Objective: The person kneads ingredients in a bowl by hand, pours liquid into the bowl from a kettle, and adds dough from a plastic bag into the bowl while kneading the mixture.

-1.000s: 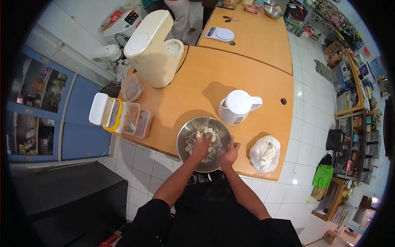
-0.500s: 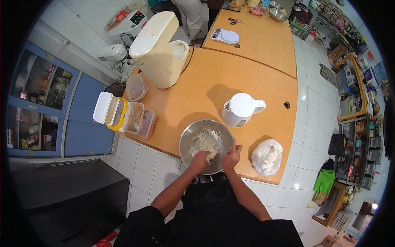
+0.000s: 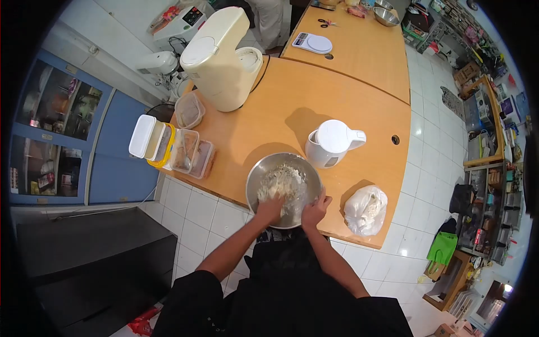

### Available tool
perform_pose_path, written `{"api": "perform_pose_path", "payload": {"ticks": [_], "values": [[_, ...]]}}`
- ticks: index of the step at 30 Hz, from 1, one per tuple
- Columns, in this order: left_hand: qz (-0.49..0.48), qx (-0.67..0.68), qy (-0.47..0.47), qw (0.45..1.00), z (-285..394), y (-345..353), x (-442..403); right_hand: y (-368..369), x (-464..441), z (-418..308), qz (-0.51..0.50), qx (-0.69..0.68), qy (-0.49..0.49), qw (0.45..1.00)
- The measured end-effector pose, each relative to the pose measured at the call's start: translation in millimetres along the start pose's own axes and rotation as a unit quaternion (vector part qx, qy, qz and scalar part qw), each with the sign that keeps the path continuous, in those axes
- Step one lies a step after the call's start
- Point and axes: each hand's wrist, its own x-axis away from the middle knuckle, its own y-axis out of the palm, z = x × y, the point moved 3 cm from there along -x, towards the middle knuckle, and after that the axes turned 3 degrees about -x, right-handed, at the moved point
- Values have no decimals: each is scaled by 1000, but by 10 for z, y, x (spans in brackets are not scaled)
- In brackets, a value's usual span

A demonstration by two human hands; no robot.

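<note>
A steel mixing bowl sits at the near edge of the wooden table and holds a shaggy, floury dough. My left hand reaches down into the bowl, its fingers curled into the dough and partly hidden by it. The right side of the bowl's rim is gripped by my right hand, thumb side up. Just beyond the bowl stands a white electric kettle. A clear plastic bag of flour lies to the right of my right hand.
A cream stand mixer stands at the table's back left, near several plastic tubs. Farther back are a white kitchen scale, scissors and steel bowls. Another person's legs show behind the table.
My left hand has shifted slightly left within the bowl, and the dough has been pushed about. My right hand stays on the rim. The whole view has tilted a little.
</note>
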Motion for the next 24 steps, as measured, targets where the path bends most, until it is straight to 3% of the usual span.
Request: {"api": "perform_pose_path", "payload": {"ticks": [2,5,8,11,14,17,20,23,24], "values": [[-1,-17,-27,1000,133,225,103,3,33,6,3,12,19,1000],[0,174,1,985,3,150,-7,-71,29,-3,-7,-2,59,998],[76,217,-13,973,-26,-93,60,-143,50,-15,-18,0,87,996],[162,204,7,965,-94,70,-8,-180,96,-106,-25,-19,80,996],[117,195,-48,973,-56,-142,-29,-90,304,54,-50,1,91,995],[140,214,-75,964,-16,-398,-57,-214,369,5,-151,-15,182,971],[136,209,-66,966,16,-555,-74,-191,538,216,-270,6,189,944],[203,134,-46,969,32,-322,-116,-225,589,311,-306,-59,91,946],[200,143,-36,969,31,-284,-103,-307,528,235,-302,-26,108,947]]}}
